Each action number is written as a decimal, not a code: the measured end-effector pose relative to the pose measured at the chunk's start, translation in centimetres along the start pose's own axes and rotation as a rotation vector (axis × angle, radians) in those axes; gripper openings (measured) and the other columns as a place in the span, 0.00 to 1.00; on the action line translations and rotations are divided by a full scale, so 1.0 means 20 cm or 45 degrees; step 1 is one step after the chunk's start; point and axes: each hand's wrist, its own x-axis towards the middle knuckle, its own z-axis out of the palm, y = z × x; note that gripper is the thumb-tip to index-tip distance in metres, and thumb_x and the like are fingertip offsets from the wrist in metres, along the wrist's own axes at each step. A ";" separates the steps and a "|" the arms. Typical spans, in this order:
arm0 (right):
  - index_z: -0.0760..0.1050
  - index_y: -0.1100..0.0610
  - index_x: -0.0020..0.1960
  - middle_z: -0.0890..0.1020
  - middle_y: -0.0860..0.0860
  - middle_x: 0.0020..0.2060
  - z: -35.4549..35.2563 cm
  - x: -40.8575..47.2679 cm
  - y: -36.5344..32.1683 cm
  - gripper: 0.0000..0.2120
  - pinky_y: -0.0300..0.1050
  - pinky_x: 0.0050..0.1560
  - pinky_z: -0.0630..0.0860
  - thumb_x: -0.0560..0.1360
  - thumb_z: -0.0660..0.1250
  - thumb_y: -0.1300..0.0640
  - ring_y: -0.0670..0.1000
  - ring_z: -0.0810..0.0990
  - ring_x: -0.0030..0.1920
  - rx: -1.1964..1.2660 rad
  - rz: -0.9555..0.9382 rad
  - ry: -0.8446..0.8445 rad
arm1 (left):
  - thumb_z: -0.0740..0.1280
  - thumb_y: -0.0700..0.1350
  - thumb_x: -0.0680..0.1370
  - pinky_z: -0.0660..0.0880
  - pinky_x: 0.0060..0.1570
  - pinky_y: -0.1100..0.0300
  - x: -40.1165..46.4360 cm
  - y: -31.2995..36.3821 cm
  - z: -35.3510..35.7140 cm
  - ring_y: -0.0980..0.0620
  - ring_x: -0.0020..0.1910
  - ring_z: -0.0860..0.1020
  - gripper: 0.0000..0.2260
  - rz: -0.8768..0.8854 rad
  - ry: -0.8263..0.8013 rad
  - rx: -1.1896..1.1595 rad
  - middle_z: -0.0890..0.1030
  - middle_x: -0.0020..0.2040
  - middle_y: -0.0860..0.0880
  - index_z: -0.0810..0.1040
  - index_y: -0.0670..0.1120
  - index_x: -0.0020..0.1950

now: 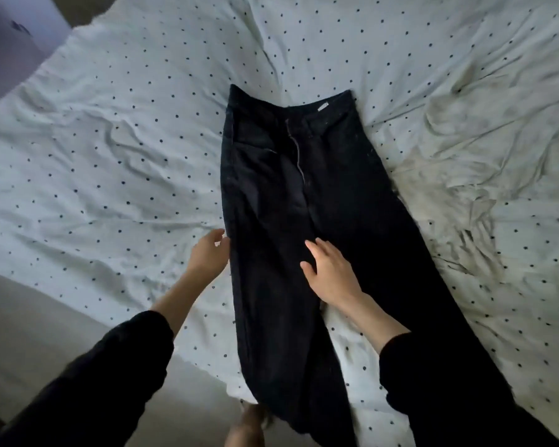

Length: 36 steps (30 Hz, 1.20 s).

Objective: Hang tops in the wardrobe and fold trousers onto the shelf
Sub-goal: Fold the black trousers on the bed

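Note:
Black trousers lie flat on the bed, waistband at the far end, both legs running toward me and over the near edge. My left hand is at the outer seam of the left leg, its fingertips touching the fabric edge. My right hand rests flat with straight fingers on the trousers just below the crotch, between the two legs. Both arms wear black sleeves.
The bed is covered by a crumpled white sheet with small dark dots. Its near left edge drops to a pale floor. A purple-grey surface stands at the far left corner.

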 end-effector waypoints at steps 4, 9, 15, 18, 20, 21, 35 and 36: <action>0.55 0.55 0.76 0.57 0.54 0.76 0.06 0.29 -0.17 0.25 0.51 0.75 0.54 0.81 0.55 0.51 0.53 0.54 0.76 -0.036 0.007 -0.011 | 0.59 0.47 0.81 0.72 0.52 0.56 0.40 0.04 -0.07 0.45 0.63 0.73 0.21 -0.052 -0.114 -0.119 0.72 0.68 0.46 0.63 0.44 0.74; 0.62 0.57 0.74 0.61 0.55 0.75 0.24 0.28 -0.26 0.23 0.49 0.75 0.52 0.81 0.58 0.54 0.53 0.57 0.75 0.011 0.022 0.023 | 0.66 0.44 0.78 0.78 0.51 0.51 0.41 -0.07 0.08 0.47 0.52 0.79 0.18 -0.243 -0.359 -0.256 0.79 0.57 0.45 0.70 0.43 0.66; 0.68 0.59 0.70 0.64 0.57 0.73 0.45 -0.03 -0.24 0.23 0.52 0.69 0.65 0.77 0.65 0.57 0.57 0.63 0.73 0.061 0.112 0.060 | 0.68 0.43 0.76 0.79 0.49 0.52 0.11 -0.23 0.21 0.47 0.47 0.80 0.12 -0.338 -0.440 -0.185 0.82 0.48 0.46 0.77 0.42 0.59; 0.79 0.58 0.56 0.80 0.56 0.53 0.54 -0.24 -0.23 0.19 0.52 0.43 0.80 0.67 0.76 0.56 0.58 0.81 0.52 0.051 0.209 0.164 | 0.67 0.41 0.77 0.81 0.45 0.50 -0.04 -0.29 0.22 0.45 0.45 0.82 0.11 -0.478 -0.534 -0.202 0.82 0.48 0.43 0.77 0.41 0.59; 0.78 0.56 0.50 0.80 0.53 0.45 0.60 -0.36 -0.23 0.18 0.50 0.34 0.80 0.64 0.78 0.54 0.55 0.82 0.42 0.134 0.278 0.202 | 0.66 0.40 0.77 0.81 0.44 0.50 -0.11 -0.27 0.20 0.44 0.45 0.82 0.11 -0.515 -0.561 -0.214 0.82 0.48 0.42 0.77 0.41 0.59; 0.76 0.55 0.49 0.79 0.52 0.43 0.62 -0.42 -0.24 0.18 0.49 0.32 0.79 0.64 0.77 0.51 0.55 0.81 0.40 0.177 0.292 0.206 | 0.66 0.39 0.77 0.81 0.44 0.50 -0.13 -0.26 0.19 0.43 0.45 0.82 0.11 -0.504 -0.559 -0.221 0.82 0.48 0.42 0.77 0.39 0.59; 0.69 0.62 0.62 0.75 0.57 0.57 0.45 -0.62 -0.22 0.18 0.54 0.53 0.74 0.77 0.62 0.52 0.58 0.75 0.58 0.435 0.959 0.462 | 0.62 0.35 0.79 0.81 0.38 0.58 -0.49 0.32 0.18 0.46 0.40 0.83 0.09 -0.312 -0.869 -0.622 0.81 0.47 0.37 0.73 0.32 0.57; 0.70 0.62 0.62 0.75 0.57 0.57 0.43 -0.63 -0.19 0.17 0.54 0.53 0.74 0.77 0.63 0.53 0.58 0.75 0.57 0.390 0.941 0.476 | 0.62 0.35 0.79 0.81 0.37 0.59 -0.49 0.33 0.18 0.46 0.40 0.83 0.09 -0.313 -0.864 -0.642 0.81 0.47 0.37 0.73 0.32 0.57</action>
